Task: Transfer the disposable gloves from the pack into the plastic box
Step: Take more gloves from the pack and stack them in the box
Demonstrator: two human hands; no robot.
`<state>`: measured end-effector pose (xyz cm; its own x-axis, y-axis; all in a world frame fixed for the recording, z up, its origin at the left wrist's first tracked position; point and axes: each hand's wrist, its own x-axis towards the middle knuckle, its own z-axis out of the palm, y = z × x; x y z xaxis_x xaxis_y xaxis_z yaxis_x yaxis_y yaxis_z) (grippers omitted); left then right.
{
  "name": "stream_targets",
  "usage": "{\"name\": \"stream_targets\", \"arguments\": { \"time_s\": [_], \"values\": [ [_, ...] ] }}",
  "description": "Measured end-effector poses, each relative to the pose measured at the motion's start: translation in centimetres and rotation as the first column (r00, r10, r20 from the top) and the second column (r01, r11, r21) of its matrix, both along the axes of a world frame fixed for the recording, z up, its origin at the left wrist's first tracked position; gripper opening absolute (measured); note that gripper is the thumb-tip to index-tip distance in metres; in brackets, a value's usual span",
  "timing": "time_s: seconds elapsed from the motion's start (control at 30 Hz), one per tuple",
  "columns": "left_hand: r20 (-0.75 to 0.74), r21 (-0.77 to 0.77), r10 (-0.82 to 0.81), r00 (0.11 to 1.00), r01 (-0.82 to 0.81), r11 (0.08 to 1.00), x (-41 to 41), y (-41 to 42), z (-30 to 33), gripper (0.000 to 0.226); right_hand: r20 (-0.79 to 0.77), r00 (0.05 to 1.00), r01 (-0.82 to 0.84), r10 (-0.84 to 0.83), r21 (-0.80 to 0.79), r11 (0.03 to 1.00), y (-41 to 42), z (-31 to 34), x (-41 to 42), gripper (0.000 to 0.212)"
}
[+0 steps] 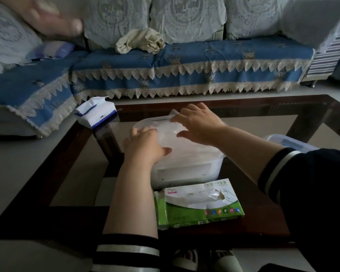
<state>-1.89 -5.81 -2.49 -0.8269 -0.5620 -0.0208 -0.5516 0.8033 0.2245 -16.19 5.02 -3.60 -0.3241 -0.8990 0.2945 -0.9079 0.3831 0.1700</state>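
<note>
Far left on the table (306,112): a blue-and-white tissue pack (95,111), torn open, standing apart from the work. Next, left hand (145,145) reaching down into the plastic box (184,163), fingers bent over the pale mass of disposable gloves (186,142) inside; whether pinching film or merely pressing it, cannot tell, fingertips hidden. Toward the right, right hand (199,124) spread flat, fingers straight, resting on the glove pile near the far rim, gripping nothing. Nearest the viewer, touching the box's front wall, the green glove pack (199,205), lying flat, torn opening up and looking largely emptied, though a little film shows at the tear. Far right, a blue-edged lid (290,143) partly hidden behind the sleeve. Likely trouble: springy, slippery film puffing back up once pressure eases, spilling over the rim onto the glass; uneven pressing tipping or sliding the light box; static-clung gloves trailing out with a withdrawing hand. Box long axis roughly left to right, slightly skewed toward far-left, open side up; glove pack parallel to it, its long axis also left to right.
</note>
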Motion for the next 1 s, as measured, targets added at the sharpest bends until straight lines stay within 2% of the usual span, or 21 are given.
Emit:
{"name": "stream_targets", "arguments": {
  "time_s": [0.13,0.2,0.3,0.33,0.4,0.5,0.6,0.67,0.73,0.77,0.87,0.93,1.0],
  "values": [
    [0.105,-0.030,0.005,0.994,-0.002,1.000,-0.4,-0.4,-0.1,0.065,-0.048,0.995,0.090,-0.087,0.057,0.994,1.0,0.1,-1.5,0.078],
    [0.154,-0.027,0.006,0.988,-0.002,1.000,-0.4,-0.6,-0.3,0.063,-0.025,0.988,0.157,-0.156,0.046,0.987,1.8,0.3,-2.1,0.084],
    [0.148,-0.029,0.012,0.989,-0.007,1.000,-0.3,-0.5,-0.3,0.053,0.150,0.969,0.215,-0.195,-0.136,0.967,2.8,0.8,-2.2,0.069],
    [0.140,-0.026,0.019,0.990,-0.016,1.000,-0.2,-0.3,-0.2,0.053,0.181,0.964,0.228,-0.195,-0.188,0.955,3.1,1.0,-2.0,0.062],
    [0.111,-0.023,0.031,0.993,-0.029,0.999,-0.1,0.0,0.0,0.054,0.172,0.963,0.238,-0.207,-0.188,0.953,3.1,1.2,-1.7,0.055],
    [-0.011,-0.019,0.060,0.998,-0.061,0.998,0.5,0.4,0.5,0.052,0.081,0.974,0.218,-0.213,-0.059,0.974,2.5,1.0,-1.2,0.055],
    [-0.261,-0.037,0.072,0.963,-0.084,0.996,1.0,0.7,1.1,0.038,0.014,0.977,0.214,-0.215,0.012,0.977,1.2,0.7,-0.9,0.061],
    [-0.405,0.028,0.012,0.914,-0.001,1.000,1.0,1.3,1.5,0.026,0.011,0.978,0.206,-0.206,0.024,0.978,0.3,0.7,-0.7,0.061],
    [-0.438,0.074,-0.059,0.897,0.101,0.992,0.9,2.1,1.7,0.020,0.088,0.977,0.197,-0.192,-0.056,0.979,-0.1,1.2,-0.3,0.052],
    [-0.417,0.072,-0.091,0.904,0.133,0.988,0.9,2.4,1.7,0.020,0.155,0.973,0.196,-0.173,-0.144,0.970,0.0,1.5,-0.3,0.046],
    [-0.310,0.084,-0.157,0.937,0.192,0.978,0.6,2.5,1.1,0.023,0.338,0.936,0.249,-0.098,-0.439,0.863,1.4,2.2,-0.4,0.035],
    [-0.233,0.079,-0.179,0.956,0.202,0.976,0.4,2.2,0.5,0.026,0.431,0.899,0.312,-0.076,-0.510,0.802,2.8,2.0,-0.7,0.033],
    [-0.154,0.074,-0.187,0.970,0.200,0.977,0.3,2.1,0.1,0.030,0.473,0.877,0.355,-0.087,-0.514,0.781,4.2,1.4,-1.0,0.029]
  ]
}}
